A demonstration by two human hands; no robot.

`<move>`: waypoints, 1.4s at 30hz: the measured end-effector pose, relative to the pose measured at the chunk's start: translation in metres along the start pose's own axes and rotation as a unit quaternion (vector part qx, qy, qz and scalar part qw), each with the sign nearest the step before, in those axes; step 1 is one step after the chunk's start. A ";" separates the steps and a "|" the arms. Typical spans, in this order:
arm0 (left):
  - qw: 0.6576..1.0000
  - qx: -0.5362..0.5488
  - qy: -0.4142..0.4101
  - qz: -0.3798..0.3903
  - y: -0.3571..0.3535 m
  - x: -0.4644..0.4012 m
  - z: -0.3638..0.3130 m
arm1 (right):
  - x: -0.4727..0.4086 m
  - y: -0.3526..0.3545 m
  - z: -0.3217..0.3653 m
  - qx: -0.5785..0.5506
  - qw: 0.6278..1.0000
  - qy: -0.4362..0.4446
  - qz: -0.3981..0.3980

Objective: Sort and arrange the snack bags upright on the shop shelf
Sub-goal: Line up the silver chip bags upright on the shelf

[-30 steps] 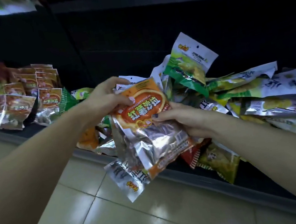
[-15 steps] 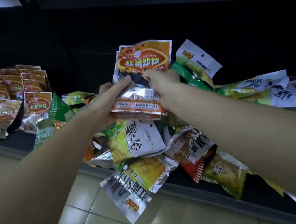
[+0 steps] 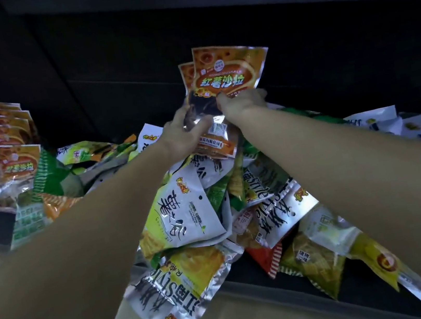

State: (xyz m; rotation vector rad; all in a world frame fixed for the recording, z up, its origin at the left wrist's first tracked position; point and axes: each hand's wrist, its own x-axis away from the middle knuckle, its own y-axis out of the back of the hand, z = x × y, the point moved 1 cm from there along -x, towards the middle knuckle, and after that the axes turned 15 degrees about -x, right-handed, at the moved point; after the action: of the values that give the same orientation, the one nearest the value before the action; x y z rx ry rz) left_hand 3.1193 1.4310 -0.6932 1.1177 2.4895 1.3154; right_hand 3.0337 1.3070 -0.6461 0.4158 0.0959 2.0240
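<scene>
Orange bags [image 3: 226,75]: two or more of one kind held together, upright, above the heap at the back of the shelf [image 3: 290,284].
Handling: likely light, crinkly foil, slippery; best pinched low at the sides so the printed faces show.
Right hand [image 3: 243,102]: fingers curled round the lower edge of the front bag.
Left hand [image 3: 186,133]: fingers wrapped round the clear foil lower part.
Writing: orange front reads 红薯沙拉.
Heap [image 3: 198,215]: green-and-white bags lie flat, jumbled; one reads 薯派, others "Style".
Sorted row [image 3: 9,140]: matching orange bags stand upright at far left.
</scene>
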 end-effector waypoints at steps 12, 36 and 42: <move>0.979 -0.195 0.010 -0.053 -0.019 -0.004 -0.031 | 0.011 0.019 -0.019 0.406 0.853 0.323 -0.058; 0.890 -0.379 -0.205 -0.149 -0.103 0.091 -0.169 | 0.035 0.244 -0.047 0.307 0.893 0.327 -0.026; 0.858 -0.364 -0.286 -0.224 -0.145 0.128 -0.244 | 0.034 0.364 -0.084 0.282 0.908 0.296 -0.087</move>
State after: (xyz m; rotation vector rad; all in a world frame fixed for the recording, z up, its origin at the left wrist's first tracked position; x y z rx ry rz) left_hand 2.8462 1.2999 -0.6225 0.5672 1.4722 1.3270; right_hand 2.6837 1.1734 -0.6274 0.1185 1.0749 1.8548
